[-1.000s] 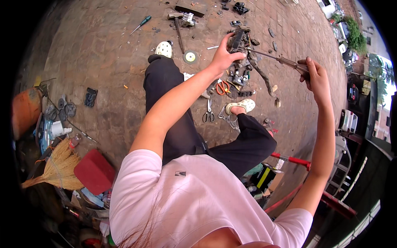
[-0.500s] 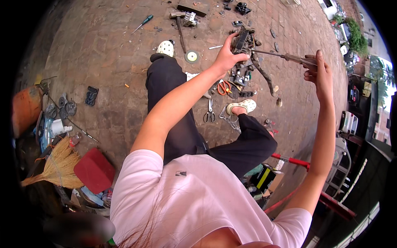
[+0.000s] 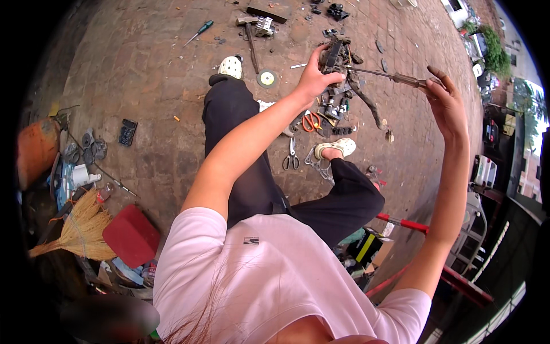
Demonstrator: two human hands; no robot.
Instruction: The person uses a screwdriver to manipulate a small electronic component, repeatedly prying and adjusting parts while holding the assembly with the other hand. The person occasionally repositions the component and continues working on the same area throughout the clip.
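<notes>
My left hand (image 3: 314,80) is wrapped round the side of a dirty, greasy metal car part (image 3: 337,56), thumb toward me. A long curved arm of that part reaches down toward the near right. To the right, my right hand (image 3: 448,109) pinches the handle end of a long screwdriver (image 3: 408,79), one finger stretched out past it. The screwdriver lies nearly level across the view, its tip against the metal part; the exact contact spot is too small to make out. Below the part lie orange-handled pliers (image 3: 311,121) and scissors (image 3: 291,155).
A hammer (image 3: 250,43), a teal screwdriver (image 3: 199,32) and a round grinding disc (image 3: 266,78) lie on the brick ground ahead. At left are a straw broom (image 3: 86,226), a red container (image 3: 130,235) and an orange drum (image 3: 37,152). A red metal bar (image 3: 404,222) stands at right.
My right hand has turned and shifted on the screwdriver's handle, its fingers changing position. The handle has dipped very slightly. My left hand keeps its hold on the metal part.
</notes>
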